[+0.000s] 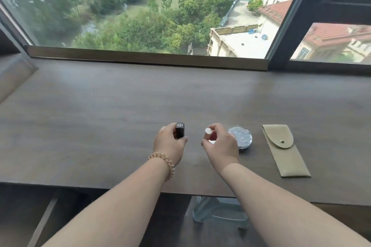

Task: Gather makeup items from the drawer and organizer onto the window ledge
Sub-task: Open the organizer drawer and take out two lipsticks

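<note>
Lipstick tube (180, 130), black, is held upright near the front edge of the window ledge (120, 106) by the left hand's (170, 143) curled fingers, while the right hand (220, 144) just beside it pinches a small white item (208, 131), close to a round compact (240, 136).

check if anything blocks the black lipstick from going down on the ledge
Nothing visible does. The left hand holds the black lipstick upright, bare ledge around it; the round compact and beige pouch lie beyond the right hand, which pinches a white item.
</note>
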The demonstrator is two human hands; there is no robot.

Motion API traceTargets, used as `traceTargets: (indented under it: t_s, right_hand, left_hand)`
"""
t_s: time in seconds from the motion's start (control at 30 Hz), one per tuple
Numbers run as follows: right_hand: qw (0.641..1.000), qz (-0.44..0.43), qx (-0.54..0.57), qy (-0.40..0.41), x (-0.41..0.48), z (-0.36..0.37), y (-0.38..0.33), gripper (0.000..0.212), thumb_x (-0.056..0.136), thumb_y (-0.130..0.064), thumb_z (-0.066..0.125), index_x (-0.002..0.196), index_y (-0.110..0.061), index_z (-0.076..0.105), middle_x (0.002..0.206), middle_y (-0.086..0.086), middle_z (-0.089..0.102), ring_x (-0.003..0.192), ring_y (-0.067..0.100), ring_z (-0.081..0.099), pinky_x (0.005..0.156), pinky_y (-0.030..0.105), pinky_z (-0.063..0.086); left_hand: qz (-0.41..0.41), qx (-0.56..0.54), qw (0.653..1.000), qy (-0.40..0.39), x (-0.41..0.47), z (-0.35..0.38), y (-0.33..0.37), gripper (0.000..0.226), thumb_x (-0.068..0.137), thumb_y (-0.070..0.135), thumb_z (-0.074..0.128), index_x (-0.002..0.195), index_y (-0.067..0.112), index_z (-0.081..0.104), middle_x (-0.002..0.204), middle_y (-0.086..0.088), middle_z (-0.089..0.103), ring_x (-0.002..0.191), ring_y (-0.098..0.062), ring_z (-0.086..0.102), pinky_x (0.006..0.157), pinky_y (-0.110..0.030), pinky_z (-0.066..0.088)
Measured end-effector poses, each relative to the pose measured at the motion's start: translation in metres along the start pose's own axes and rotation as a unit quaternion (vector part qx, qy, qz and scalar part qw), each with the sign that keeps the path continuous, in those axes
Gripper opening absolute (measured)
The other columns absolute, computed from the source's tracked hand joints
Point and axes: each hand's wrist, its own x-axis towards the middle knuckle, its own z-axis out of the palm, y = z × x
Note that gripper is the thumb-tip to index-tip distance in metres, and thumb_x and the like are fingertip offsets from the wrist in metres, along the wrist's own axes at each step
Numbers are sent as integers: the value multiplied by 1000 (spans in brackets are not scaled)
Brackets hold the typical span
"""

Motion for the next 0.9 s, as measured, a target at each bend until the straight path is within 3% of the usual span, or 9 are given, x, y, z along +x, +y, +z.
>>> traceTargets:
  t_s: [0.1,0.17,0.33,0.5,0.6,0.73,0.9]
  right_hand:
    - [1000,-9,-21,-4,19,12,11,16,78,-20,63,89,-26,53,76,-8,67,83,16,61,111,41,19]
    - [999,-8,-44,-7,29,20,16,16,78,-20,63,92,-24,56,81,-8,66,92,17,59,111,39,13]
    - [995,-30,-93,-8,47,36,20,20,77,-20,66,95,-23,60,80,-12,57,99,18,55,111,40,11]
    - [993,-50,-106,6,48,47,26,19,75,-21,68,93,-22,62,81,-10,63,96,19,57,110,43,13]
    - [993,-55,-101,17,49,50,28,16,76,-21,67,91,-22,62,76,-13,57,95,20,57,109,43,12]
    - [992,-39,-117,3,49,48,29,20,77,-24,64,97,-23,60,81,-12,61,100,17,56,110,40,9]
    - [991,-33,-124,-38,49,37,29,47,78,-30,63,122,-29,50,105,-12,65,118,12,46,111,40,7]
  left_hand:
    - [9,10,1000,-10,18,14,-3,13,77,10,66,82,20,60,91,-8,64,79,-22,60,71,-28,45]
    - [21,6,999,-25,29,26,-9,20,77,7,65,84,25,59,91,-7,65,80,-22,62,75,-30,49]
    - [38,5,999,-23,49,46,-23,23,80,6,63,100,18,64,97,-3,66,89,-19,62,83,-28,47]
    - [26,22,999,-28,49,53,-35,17,79,8,63,94,17,64,89,1,66,82,-15,59,71,-13,36]
    - [28,37,998,-34,50,56,-33,15,80,9,61,91,19,64,87,3,65,80,-15,58,68,-13,34]
    - [21,44,998,-34,52,60,-30,20,79,8,59,95,19,62,93,0,67,88,-19,61,75,-21,42]
    - [-15,-2,998,-55,48,53,-23,52,75,6,63,124,17,50,117,-2,60,109,-17,57,93,-23,43]
